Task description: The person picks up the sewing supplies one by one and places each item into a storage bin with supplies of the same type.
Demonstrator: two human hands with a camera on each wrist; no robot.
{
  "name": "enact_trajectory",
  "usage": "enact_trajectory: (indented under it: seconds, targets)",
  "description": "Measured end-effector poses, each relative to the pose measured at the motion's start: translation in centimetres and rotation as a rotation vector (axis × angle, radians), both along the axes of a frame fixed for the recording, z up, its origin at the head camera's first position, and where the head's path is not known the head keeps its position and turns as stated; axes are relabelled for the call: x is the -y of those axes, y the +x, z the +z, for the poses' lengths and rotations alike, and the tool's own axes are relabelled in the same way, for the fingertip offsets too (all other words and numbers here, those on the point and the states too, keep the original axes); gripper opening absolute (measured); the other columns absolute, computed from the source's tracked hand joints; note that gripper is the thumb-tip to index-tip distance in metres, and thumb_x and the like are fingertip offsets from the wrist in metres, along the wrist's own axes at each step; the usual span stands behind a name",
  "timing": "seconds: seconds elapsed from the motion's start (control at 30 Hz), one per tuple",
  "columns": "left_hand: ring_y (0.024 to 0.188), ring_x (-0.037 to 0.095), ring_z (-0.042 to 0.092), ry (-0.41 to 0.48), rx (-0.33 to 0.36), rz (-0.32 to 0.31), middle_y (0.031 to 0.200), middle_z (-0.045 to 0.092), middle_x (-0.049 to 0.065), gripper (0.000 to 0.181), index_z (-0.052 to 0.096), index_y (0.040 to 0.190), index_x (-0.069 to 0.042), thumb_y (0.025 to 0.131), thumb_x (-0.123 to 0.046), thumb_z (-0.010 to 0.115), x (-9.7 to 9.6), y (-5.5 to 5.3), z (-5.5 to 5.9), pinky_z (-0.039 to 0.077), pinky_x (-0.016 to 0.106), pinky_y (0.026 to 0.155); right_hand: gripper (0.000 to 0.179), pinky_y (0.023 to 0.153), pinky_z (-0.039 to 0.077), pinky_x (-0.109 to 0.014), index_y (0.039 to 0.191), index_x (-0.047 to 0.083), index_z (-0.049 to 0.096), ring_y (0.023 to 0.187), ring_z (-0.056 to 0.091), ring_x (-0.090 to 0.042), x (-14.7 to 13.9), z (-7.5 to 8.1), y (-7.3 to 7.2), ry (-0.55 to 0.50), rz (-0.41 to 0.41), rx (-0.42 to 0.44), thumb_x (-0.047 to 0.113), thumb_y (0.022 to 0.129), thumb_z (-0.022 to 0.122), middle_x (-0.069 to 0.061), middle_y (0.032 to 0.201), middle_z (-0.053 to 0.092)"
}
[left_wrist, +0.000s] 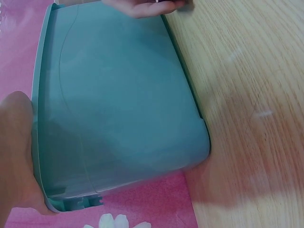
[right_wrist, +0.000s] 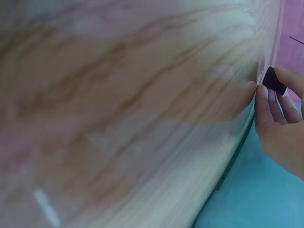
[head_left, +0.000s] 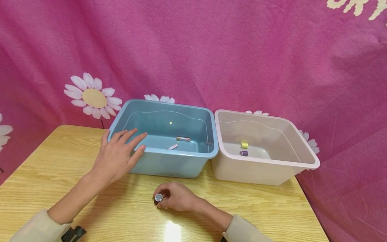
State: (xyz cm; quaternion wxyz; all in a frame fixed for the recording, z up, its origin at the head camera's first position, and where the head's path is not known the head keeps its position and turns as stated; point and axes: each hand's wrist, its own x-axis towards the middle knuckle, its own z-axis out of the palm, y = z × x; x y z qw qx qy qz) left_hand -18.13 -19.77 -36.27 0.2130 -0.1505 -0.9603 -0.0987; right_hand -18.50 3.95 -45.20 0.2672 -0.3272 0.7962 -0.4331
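Note:
Between the thumb and fingers of my right hand is a small dark thread spool, its pale round end facing up, low over the wooden table. The right wrist view shows the same dark spool pinched at the fingertips. My left hand is spread with straight fingers over the front left rim of the blue bin. Inside that bin lie a small bundle of thread and a second pale bundle. The left wrist view shows the left hand at the bin's rim.
To the right of the blue bin stands a pale pink bin holding a yellow spool and a purple spool. Both bins sit toward the back of the wooden table. A pink curtain with daisies hangs behind.

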Motion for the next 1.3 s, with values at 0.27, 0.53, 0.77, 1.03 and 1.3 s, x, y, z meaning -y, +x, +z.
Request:
enact_trajectory:
  seconds: [0.27,0.53,0.77,1.03,1.3]
  targets:
    - [0.125,0.043,0.047,0.005,-0.007,-0.002,0.142,0.052,0.018,0.046,0.057,0.142,-0.019,0.101,-0.040,0.051,0.0,0.0,-0.1,0.016,0.073,0.106,0.017,0.065,0.053,-0.020,0.099,0.008,0.072,0.075,0.065,-0.002,-0.5,0.3,0.1,-0.036,-0.020,0.002,-0.003,0.087,0.074,0.010,0.085,0.070]
    - [0.126,0.043,0.047,-0.001,0.013,0.005,0.143,0.052,0.018,0.047,0.056,0.143,-0.019,0.101,-0.040,0.051,-0.1,0.0,0.0,0.015,0.073,0.106,0.016,0.067,0.055,-0.020,0.096,0.010,0.071,0.077,0.067,-0.003,-1.3,0.9,-0.1,-0.064,-0.034,-0.011,-0.002,0.087,0.074,0.008,0.085,0.070]
    - [0.125,0.044,0.047,-0.004,0.017,0.008,0.143,0.052,0.018,0.047,0.056,0.143,-0.019,0.101,-0.040,0.052,-0.1,0.0,0.1,0.015,0.073,0.107,0.019,0.074,0.055,-0.020,0.101,0.010,0.071,0.081,0.065,-0.003,-1.9,2.0,-0.4,-0.051,-0.092,-0.079,0.003,0.085,0.078,0.007,0.089,0.068]
    - [0.124,0.044,0.048,-0.005,0.020,0.010,0.142,0.052,0.018,0.047,0.057,0.143,-0.019,0.101,-0.040,0.052,-0.1,-0.1,0.0,0.015,0.073,0.106,0.020,0.076,0.056,-0.022,0.099,0.011,0.072,0.083,0.067,-0.006,-2.4,3.4,-0.1,-0.094,-0.121,-0.064,0.000,0.084,0.077,0.007,0.088,0.068]
    - [0.123,0.044,0.049,-0.002,0.007,0.009,0.141,0.053,0.018,0.047,0.057,0.142,-0.019,0.101,-0.040,0.052,-0.1,0.0,0.1,0.015,0.073,0.106,0.019,0.078,0.057,-0.025,0.100,0.010,0.072,0.087,0.069,-0.012,-3.3,5.2,0.0,-0.147,-0.153,-0.050,0.002,0.084,0.077,0.002,0.092,0.070]
